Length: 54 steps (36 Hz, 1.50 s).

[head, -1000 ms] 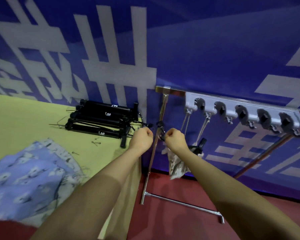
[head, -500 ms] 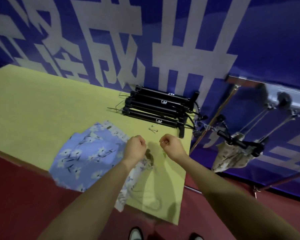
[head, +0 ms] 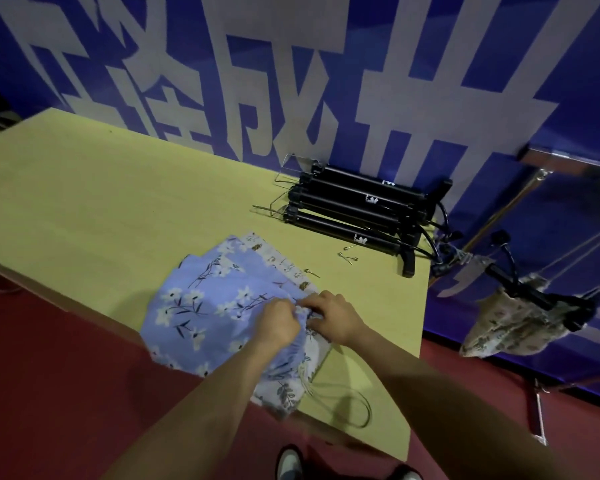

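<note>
On the near right part of the yellow counter (head: 118, 188) lies a blue flowered cloth (head: 201, 306), spread flat at its left and bunched up where the hands meet it. The left hand (head: 279, 322) has its fingers curled round a gathered fold of this cloth near its right edge. The right hand (head: 336, 317) sits just beside it, almost touching, with its fingers bent down and pinching the same fold. Neither hand is wide; both hold the cloth.

Under the blue cloth lies a white patterned cloth (head: 274, 259), showing along the far edge and again at the near corner, where it hangs slightly over the counter's front. A thin cord loop (head: 359, 408) lies on the counter close to that corner.

Farther back, near the wall, a stack of black hangers (head: 357, 209) lies on the counter, their wire hooks pointing left. Between the hangers and the cloths lie a few small metal pins (head: 349, 259).

To the right of the counter stands a metal rack (head: 534, 181), and from it hangs a black hanger with a pale patterned cloth (head: 510, 327) clipped in. A blue banner (head: 430, 46) with large white characters covers the wall. The floor (head: 49, 375) is red, and the tips of two shoes (head: 290, 464) show at the bottom edge.
</note>
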{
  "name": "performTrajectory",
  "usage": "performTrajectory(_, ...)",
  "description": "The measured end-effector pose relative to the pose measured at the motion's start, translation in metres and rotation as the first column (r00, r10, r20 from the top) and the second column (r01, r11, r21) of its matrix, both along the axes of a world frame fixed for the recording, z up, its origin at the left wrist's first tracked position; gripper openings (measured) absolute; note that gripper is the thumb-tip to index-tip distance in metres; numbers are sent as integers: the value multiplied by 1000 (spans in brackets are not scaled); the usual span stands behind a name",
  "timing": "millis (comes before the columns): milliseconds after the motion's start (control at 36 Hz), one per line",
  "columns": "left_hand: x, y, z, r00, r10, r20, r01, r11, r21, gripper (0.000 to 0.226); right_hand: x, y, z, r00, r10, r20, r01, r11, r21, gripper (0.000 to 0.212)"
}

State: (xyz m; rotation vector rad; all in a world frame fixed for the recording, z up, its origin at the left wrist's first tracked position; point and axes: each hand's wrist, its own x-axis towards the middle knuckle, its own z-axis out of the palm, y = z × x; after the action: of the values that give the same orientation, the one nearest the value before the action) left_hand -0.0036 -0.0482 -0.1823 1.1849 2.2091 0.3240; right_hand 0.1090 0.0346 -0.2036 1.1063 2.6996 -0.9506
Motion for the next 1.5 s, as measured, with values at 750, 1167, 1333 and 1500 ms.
performTrajectory(750,-26,29,85,935,-289,-207,330,922,203,14,-19,45,69,988,11,-154,41,942,333,14)
performTrajectory(1167,-38,49,68,883,-390,-259,421,904,73,46,-30,50,59,941,-212,-265,203,977,-59,14)
performTrajectory(1333,-47,50,67,893,-355,-276,395,913,103,44,-35,50,51,944,-265,-196,259,964,-56,16)
performTrajectory(1500,-42,49,69,801,-490,-344,522,853,0,37,-30,53,39,880,-380,-284,349,924,-157,14)
